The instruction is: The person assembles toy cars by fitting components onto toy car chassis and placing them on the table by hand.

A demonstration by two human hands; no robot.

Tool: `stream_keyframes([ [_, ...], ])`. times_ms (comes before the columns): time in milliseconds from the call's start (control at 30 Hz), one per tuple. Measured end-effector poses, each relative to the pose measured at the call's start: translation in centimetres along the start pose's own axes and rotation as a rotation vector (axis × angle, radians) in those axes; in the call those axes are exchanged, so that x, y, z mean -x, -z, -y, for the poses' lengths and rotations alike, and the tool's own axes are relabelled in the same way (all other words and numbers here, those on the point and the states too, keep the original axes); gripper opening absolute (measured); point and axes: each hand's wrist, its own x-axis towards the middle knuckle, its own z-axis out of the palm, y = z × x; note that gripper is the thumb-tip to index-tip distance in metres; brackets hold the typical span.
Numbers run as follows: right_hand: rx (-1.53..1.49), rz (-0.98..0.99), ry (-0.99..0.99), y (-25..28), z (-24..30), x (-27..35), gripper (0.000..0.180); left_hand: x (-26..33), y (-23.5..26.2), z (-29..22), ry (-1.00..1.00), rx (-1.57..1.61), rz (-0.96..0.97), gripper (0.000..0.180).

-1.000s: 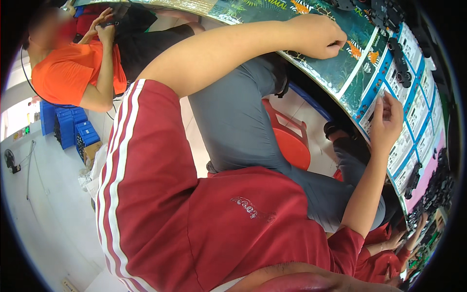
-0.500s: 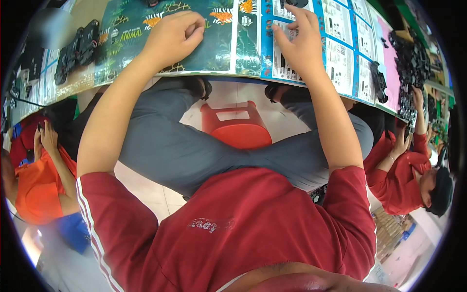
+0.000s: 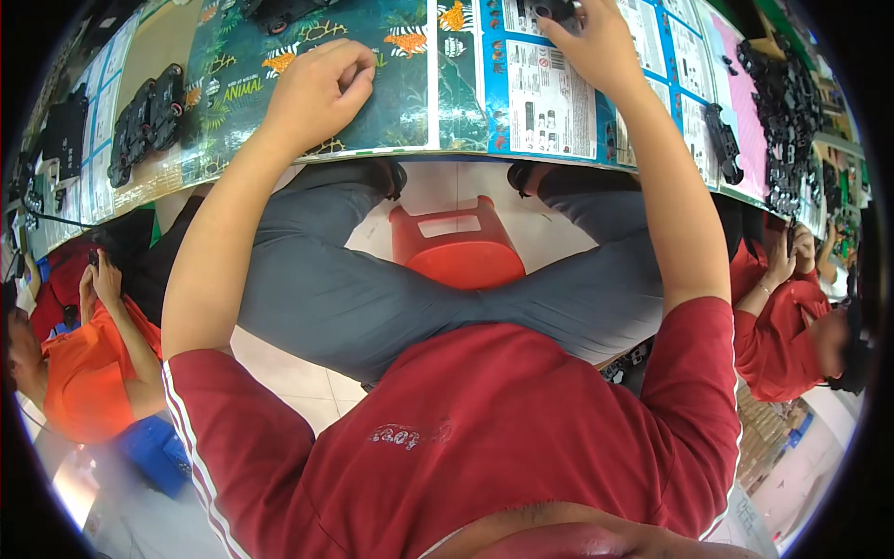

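My left hand [image 3: 318,93] rests with curled fingers on a dark green printed sheet [image 3: 391,102] with animal pictures; nothing shows in its grip. Just beyond it, near the upper edge, lies a black plastic assembly [image 3: 279,13]. My right hand [image 3: 601,42] reaches over the blue and white printed sheet [image 3: 554,116]. Its thumb and fingers close on a small black plastic part [image 3: 557,9], partly cut off by the upper edge of the view.
Black chassis-like pieces [image 3: 149,121] stand on the table's left. Another black piece [image 3: 723,144] and a heap of black parts [image 3: 787,121] lie right. A red stool [image 3: 461,256] is under the table. Co-workers sit in orange [image 3: 93,368] at left and red [image 3: 787,345] at right.
My right hand has moved farther away and slightly right, from open over the sheet to closed on the black part. The far black assembly shows more. My left hand stays curled.
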Motion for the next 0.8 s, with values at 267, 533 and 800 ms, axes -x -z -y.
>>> stream_keyframes([
  [267, 0.151, 0.015, 0.017, 4.8, -2.4, 5.1, 0.063, -0.4, 0.4, -0.4, 0.033, 0.026, 0.032, 0.008],
  [533, 0.18, 0.06, 0.007, 4.6, -3.6, 6.5, 0.056, -0.9, -0.4, -0.3, 0.093, 0.0, 0.034, 0.008],
  [800, 0.272, 0.034, -0.042, 8.6, -3.8, 9.4, 0.048, -0.3, -0.1, -0.6, 0.003, -0.014, 0.028, 0.013],
])
